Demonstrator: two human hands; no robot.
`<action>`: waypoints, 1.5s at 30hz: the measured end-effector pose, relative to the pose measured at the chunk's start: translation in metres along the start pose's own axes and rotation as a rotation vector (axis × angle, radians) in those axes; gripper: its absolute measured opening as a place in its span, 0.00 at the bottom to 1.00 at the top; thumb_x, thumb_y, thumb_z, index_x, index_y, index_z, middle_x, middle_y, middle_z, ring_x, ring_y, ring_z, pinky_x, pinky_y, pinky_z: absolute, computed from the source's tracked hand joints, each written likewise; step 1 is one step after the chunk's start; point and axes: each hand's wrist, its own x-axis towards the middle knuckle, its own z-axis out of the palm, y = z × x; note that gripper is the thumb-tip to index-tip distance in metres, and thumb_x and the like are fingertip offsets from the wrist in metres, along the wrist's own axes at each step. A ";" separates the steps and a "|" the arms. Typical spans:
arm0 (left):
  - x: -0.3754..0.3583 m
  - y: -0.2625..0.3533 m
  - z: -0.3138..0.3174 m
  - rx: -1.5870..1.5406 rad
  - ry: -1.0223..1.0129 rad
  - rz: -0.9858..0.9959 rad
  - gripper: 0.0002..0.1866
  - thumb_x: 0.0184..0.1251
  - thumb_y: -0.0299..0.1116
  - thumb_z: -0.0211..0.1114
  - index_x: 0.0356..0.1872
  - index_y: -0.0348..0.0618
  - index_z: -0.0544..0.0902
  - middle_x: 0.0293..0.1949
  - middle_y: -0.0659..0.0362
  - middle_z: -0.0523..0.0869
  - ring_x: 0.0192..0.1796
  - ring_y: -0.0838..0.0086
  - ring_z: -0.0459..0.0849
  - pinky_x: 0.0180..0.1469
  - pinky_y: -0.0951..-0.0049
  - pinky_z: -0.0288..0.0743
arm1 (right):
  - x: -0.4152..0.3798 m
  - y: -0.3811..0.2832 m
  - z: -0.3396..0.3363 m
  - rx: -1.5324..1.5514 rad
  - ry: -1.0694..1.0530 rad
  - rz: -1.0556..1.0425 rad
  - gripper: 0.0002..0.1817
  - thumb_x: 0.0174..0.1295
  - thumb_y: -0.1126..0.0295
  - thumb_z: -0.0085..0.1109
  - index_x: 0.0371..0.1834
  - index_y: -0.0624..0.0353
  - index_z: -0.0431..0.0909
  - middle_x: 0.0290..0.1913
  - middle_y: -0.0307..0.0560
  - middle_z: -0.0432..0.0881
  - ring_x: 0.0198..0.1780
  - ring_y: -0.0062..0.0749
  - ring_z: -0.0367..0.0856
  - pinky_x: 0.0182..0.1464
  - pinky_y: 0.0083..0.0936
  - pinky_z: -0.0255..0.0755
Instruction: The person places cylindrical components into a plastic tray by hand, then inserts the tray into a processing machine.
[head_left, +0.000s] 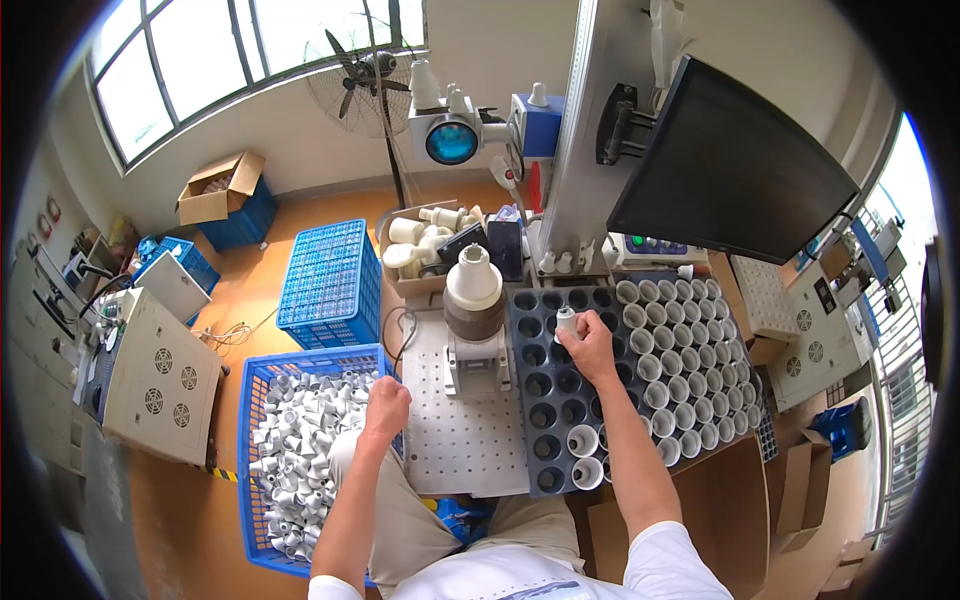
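Observation:
My right hand [590, 345] is closed on a small white tapered plastic cup [566, 321], above the dark tray [532, 420] with round holes. White cups [660, 367] stand mouth up in rows in the tray's right part, and two more sit near its front edge. My left hand [388, 406] is a closed fist by the right rim of the blue basket [252, 430]; whatever is inside the fist is hidden. Loose white cups [300, 450] fill that basket. Between my hands, a white cone-shaped part [474, 276] tops a fixture on the perforated metal plate [455, 450].
Above the fixture hangs a machine head with a blue lens [451, 142]. A black monitor [735, 165] overhangs the tray's far right. Behind the basket stands a blue crate [325, 280]. A box of cream parts [410, 285] sits behind the plate.

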 end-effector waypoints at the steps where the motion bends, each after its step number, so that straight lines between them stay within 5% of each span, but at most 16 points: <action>1: 0.011 0.025 -0.012 -0.002 0.080 0.075 0.10 0.56 0.27 0.54 0.22 0.32 0.81 0.29 0.39 0.83 0.41 0.44 0.81 0.46 0.50 0.72 | 0.000 0.002 -0.001 -0.006 0.010 0.010 0.19 0.49 0.63 0.70 0.26 0.61 0.67 0.24 0.40 0.67 0.28 0.29 0.65 0.34 0.29 0.67; 4: 0.060 0.121 -0.045 -0.086 0.209 0.121 0.11 0.56 0.26 0.52 0.27 0.33 0.83 0.35 0.40 0.85 0.46 0.46 0.81 0.50 0.51 0.72 | 0.008 0.015 0.004 0.165 0.036 0.127 0.17 0.52 0.67 0.70 0.24 0.58 0.67 0.25 0.36 0.68 0.28 0.25 0.67 0.35 0.24 0.67; 6: 0.085 0.175 -0.048 -0.249 0.364 0.307 0.16 0.51 0.27 0.48 0.30 0.32 0.86 0.32 0.49 0.87 0.42 0.59 0.81 0.53 0.65 0.72 | 0.022 0.020 0.005 0.537 0.054 0.327 0.16 0.54 0.69 0.70 0.24 0.56 0.68 0.25 0.34 0.69 0.28 0.21 0.68 0.35 0.21 0.67; 9: 0.109 0.225 -0.042 -0.365 0.238 0.344 0.17 0.51 0.26 0.45 0.24 0.32 0.84 0.23 0.54 0.85 0.39 0.67 0.80 0.47 0.70 0.73 | 0.039 -0.047 0.008 0.867 0.108 0.217 0.15 0.56 0.72 0.70 0.26 0.54 0.68 0.27 0.32 0.70 0.29 0.17 0.69 0.36 0.17 0.67; 12: 0.108 0.244 -0.060 -0.441 0.054 0.446 0.15 0.44 0.25 0.43 0.10 0.34 0.79 0.13 0.61 0.78 0.25 0.76 0.77 0.33 0.76 0.71 | 0.032 -0.139 0.016 0.807 -0.058 -0.010 0.14 0.58 0.73 0.70 0.28 0.56 0.69 0.30 0.35 0.74 0.31 0.16 0.69 0.40 0.16 0.68; 14: 0.093 0.231 -0.088 -0.480 0.211 0.542 0.14 0.39 0.26 0.43 0.09 0.35 0.77 0.12 0.61 0.78 0.19 0.77 0.74 0.28 0.76 0.69 | 0.026 -0.164 0.033 0.640 -0.117 -0.191 0.14 0.59 0.73 0.70 0.28 0.58 0.69 0.38 0.41 0.80 0.36 0.18 0.72 0.43 0.19 0.70; 17: 0.059 0.153 -0.131 -0.367 0.354 0.324 0.13 0.38 0.25 0.42 0.10 0.34 0.76 0.14 0.57 0.78 0.20 0.74 0.75 0.26 0.76 0.68 | 0.019 -0.174 0.053 0.512 -0.158 -0.333 0.15 0.60 0.71 0.69 0.27 0.61 0.69 0.50 0.47 0.83 0.45 0.23 0.76 0.49 0.24 0.72; 22: -0.014 -0.144 -0.142 -0.155 0.629 -0.117 0.11 0.45 0.26 0.45 0.10 0.35 0.73 0.18 0.53 0.79 0.29 0.66 0.79 0.42 0.70 0.72 | 0.019 -0.174 0.064 0.479 -0.176 -0.302 0.17 0.62 0.67 0.69 0.27 0.61 0.68 0.57 0.53 0.82 0.48 0.26 0.78 0.51 0.25 0.73; 24: -0.043 -0.192 -0.135 -0.092 0.672 -0.283 0.10 0.49 0.25 0.46 0.13 0.37 0.71 0.21 0.54 0.79 0.34 0.67 0.79 0.47 0.69 0.71 | 0.018 -0.167 0.068 0.493 -0.154 -0.310 0.19 0.62 0.66 0.69 0.26 0.60 0.66 0.59 0.54 0.81 0.49 0.27 0.79 0.51 0.25 0.73; 28: -0.057 -0.180 -0.113 -0.284 0.552 -0.318 0.08 0.56 0.24 0.45 0.20 0.37 0.70 0.23 0.55 0.80 0.32 0.68 0.77 0.45 0.68 0.69 | 0.009 -0.157 0.037 0.279 -0.225 -0.338 0.15 0.63 0.66 0.67 0.31 0.60 0.69 0.62 0.57 0.78 0.57 0.30 0.77 0.58 0.30 0.69; 29: -0.051 -0.204 -0.109 -0.215 0.489 -0.168 0.09 0.56 0.24 0.44 0.19 0.37 0.69 0.22 0.56 0.79 0.31 0.70 0.76 0.43 0.70 0.69 | 0.004 -0.150 0.023 0.149 -0.228 -0.389 0.14 0.63 0.66 0.67 0.32 0.61 0.70 0.62 0.57 0.77 0.58 0.34 0.78 0.59 0.32 0.68; 32: -0.035 -0.134 -0.093 -0.361 0.438 -0.102 0.10 0.52 0.23 0.44 0.14 0.39 0.68 0.22 0.58 0.78 0.29 0.74 0.73 0.40 0.72 0.68 | -0.038 -0.143 -0.029 -0.367 -0.566 -0.126 0.21 0.57 0.60 0.69 0.45 0.62 0.76 0.52 0.57 0.81 0.58 0.47 0.76 0.61 0.41 0.67; 36: -0.013 -0.032 -0.062 -0.191 0.143 0.000 0.08 0.50 0.24 0.46 0.15 0.35 0.70 0.20 0.54 0.78 0.27 0.71 0.74 0.35 0.69 0.68 | -0.101 -0.111 -0.060 -0.894 -0.776 -0.171 0.26 0.50 0.51 0.70 0.44 0.59 0.79 0.41 0.54 0.83 0.50 0.47 0.76 0.54 0.41 0.65; 40: -0.004 0.001 0.003 0.145 -0.015 0.103 0.07 0.52 0.25 0.53 0.20 0.32 0.76 0.26 0.44 0.81 0.34 0.52 0.79 0.41 0.58 0.72 | -0.118 -0.100 -0.069 -0.984 -0.769 -0.272 0.26 0.51 0.50 0.69 0.44 0.58 0.80 0.40 0.54 0.83 0.49 0.48 0.78 0.54 0.41 0.66; 43: -0.016 -0.011 0.040 0.266 -0.152 0.080 0.06 0.52 0.25 0.57 0.24 0.32 0.77 0.35 0.38 0.81 0.45 0.44 0.78 0.52 0.51 0.71 | -0.089 -0.120 -0.087 -0.673 -0.780 0.024 0.25 0.52 0.52 0.68 0.47 0.58 0.80 0.43 0.54 0.83 0.50 0.49 0.79 0.55 0.41 0.69; 45: -0.018 -0.015 0.045 0.299 -0.152 0.193 0.07 0.52 0.26 0.58 0.24 0.30 0.77 0.33 0.37 0.81 0.41 0.43 0.79 0.49 0.49 0.73 | -0.056 -0.128 -0.093 -0.475 -0.709 0.198 0.27 0.53 0.55 0.68 0.52 0.59 0.78 0.47 0.54 0.84 0.48 0.44 0.82 0.51 0.37 0.73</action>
